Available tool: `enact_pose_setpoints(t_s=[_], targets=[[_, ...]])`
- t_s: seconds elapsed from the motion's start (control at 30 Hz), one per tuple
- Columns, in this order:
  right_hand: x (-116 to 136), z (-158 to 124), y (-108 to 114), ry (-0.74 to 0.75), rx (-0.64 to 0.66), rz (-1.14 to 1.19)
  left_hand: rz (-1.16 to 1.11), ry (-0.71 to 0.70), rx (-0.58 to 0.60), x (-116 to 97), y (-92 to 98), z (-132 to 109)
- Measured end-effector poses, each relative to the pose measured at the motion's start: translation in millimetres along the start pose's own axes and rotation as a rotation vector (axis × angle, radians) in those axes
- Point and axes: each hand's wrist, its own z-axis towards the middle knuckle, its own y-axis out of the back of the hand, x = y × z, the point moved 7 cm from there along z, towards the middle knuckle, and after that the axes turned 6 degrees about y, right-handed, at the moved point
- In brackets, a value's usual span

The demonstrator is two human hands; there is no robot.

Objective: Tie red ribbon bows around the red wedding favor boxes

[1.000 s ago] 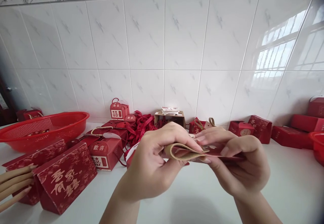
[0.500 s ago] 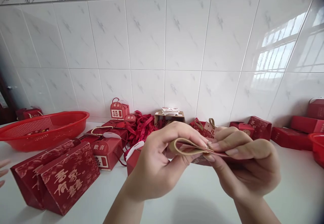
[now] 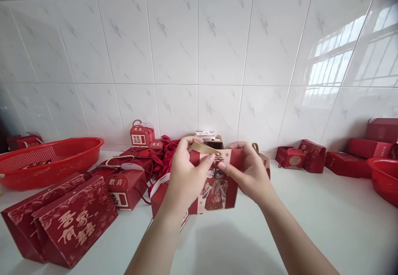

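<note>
Both my hands hold a small red gift bag upright above the white counter. Its front shows a printed figure in red dress. My left hand pinches the top left edge by the gold ribbon handle. My right hand grips the top right edge, fingers curled over the rim. Right behind the held bag stands another small red box with a white handle.
Two large red boxes with gold writing lie at the front left. A red basket sits behind them. Small red boxes, red ribbons and a cardboard box line the tiled wall. More red boxes and a second red basket stand at right.
The bag lay flat and edge-on between my hands; now it stands upright and farther out, with its printed front facing me. Another person's fingers at the left edge are gone.
</note>
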Motion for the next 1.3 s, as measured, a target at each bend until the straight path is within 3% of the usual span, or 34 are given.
enact_pose_setpoints(t_s=[0.07, 0.13, 0.27, 0.37, 0.47, 0.57, 0.67, 0.8, 0.9, 1.0, 1.1, 1.3], targets=[[-16.1, 4.2, -3.2, -0.105, 0.155, 0.044, -0.051, 0.010, 0.004, 7.3, 0.9, 7.6], [-31.2, 7.4, 4.1, -0.189, 0.177, 0.019, -0.046, 0.003, -0.018, 11.5, 3.8, 13.0], [-62.2, 14.1, 46.6, -0.298, -0.065, -0.357, 0.101, -0.093, -0.246, 5.4, 26.0, 15.0], [-77.0, 16.2, 76.8, -0.338, -0.228, -0.611, 0.066, -0.140, -0.307, -0.6, 41.1, 14.2], [-75.4, 16.5, 88.9, -0.278, -0.342, -0.658, -0.014, -0.196, -0.359, -10.1, 56.4, 9.9], [-62.7, 16.8, 71.3, -0.070, -0.346, -0.614, -0.104, -0.249, -0.404, -24.7, 68.8, -0.2], [-77.7, 18.0, 26.8, 0.001, -0.139, -0.590, -0.184, -0.299, -0.471, -40.8, 79.7, -14.5], [-149.7, 12.7, -21.1, -0.161, 0.044, -0.625, -0.226, -0.385, -0.514, -57.8, 86.8, -28.8], [-207.9, -0.8, -40.3, -0.285, 0.119, -0.673, -0.252, -0.412, -0.494, -61.2, 88.2, -30.4], [-241.3, -17.6, -49.6, -0.330, 0.141, -0.719, -0.277, -0.436, -0.475, -59.5, 91.8, -27.7], [-247.8, -28.0, -56.2, -0.305, 0.173, -0.725, -0.280, -0.444, -0.502, -55.8, 100.1, -23.9], [-235.5, -26.6, -64.5, -0.193, 0.254, -0.693, -0.250, -0.437, -0.555, -52.9, 112.0, -20.4]])
